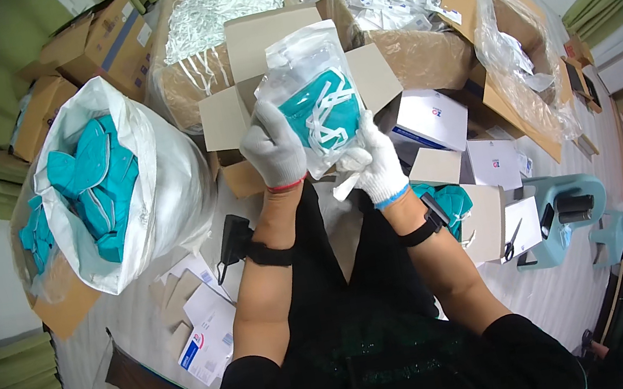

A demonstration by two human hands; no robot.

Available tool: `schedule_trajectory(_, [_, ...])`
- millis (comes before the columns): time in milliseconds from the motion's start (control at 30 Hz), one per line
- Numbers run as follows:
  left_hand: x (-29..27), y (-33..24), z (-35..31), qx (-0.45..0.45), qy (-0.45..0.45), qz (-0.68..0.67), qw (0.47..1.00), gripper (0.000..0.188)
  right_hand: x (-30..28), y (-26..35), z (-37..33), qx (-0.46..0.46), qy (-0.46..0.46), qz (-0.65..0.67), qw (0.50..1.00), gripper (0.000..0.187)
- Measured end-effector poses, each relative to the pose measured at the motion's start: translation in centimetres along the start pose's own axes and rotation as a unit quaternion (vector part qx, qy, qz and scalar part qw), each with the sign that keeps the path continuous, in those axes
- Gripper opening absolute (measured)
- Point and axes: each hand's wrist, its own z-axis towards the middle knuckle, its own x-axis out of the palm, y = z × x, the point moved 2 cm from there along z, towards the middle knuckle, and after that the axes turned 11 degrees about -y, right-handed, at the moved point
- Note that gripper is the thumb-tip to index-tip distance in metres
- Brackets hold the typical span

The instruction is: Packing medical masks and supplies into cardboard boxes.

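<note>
Up in front of me is a clear plastic bag (300,52) with a folded teal cloth item (301,105) and loose white straps inside. My left hand (273,149), in a pale knit glove with a red cuff, grips the bag's left side. In a white glove with a blue cuff, my right hand (377,160) pinches the lower right edge. A small white strip (343,188) sticks out below the right fingers; I cannot tell whether it belongs to the bag. Behind the bag stands a cardboard box (225,122) with its flaps spread; its inside is hidden.
At left, a big white sack (161,158) holds teal cloth pieces. Cartons of white straps (222,7) and white packets (386,0) stand at the back. To the right are white boxes (431,121), scissors (511,241) and a blue-grey stool (579,191). Flattened cartons (206,327) lie on the floor.
</note>
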Motion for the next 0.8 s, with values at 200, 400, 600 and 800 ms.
schedule_trajectory(200, [0.1,-1.8,2.1,0.047,0.030,-0.024,0.998,0.007,-1.6,2.6,-0.3,-0.219,-0.061,-0.201,0.953,0.025])
schedule_trajectory(400, [-1.0,-2.4,3.9,0.263,0.098,0.053,0.958,0.021,-2.5,3.7,-0.1,-0.242,-0.078,-0.249,0.935,0.018])
schedule_trajectory(600, [-1.4,-2.0,3.7,0.299,0.123,0.088,0.942,0.026,-1.9,3.2,-0.6,-0.231,-0.085,-0.255,0.935,0.018])
schedule_trajectory(800, [-1.5,-1.8,3.1,0.288,0.114,0.077,0.948,0.026,-2.0,3.3,-0.5,-0.260,-0.107,-0.303,0.911,0.022])
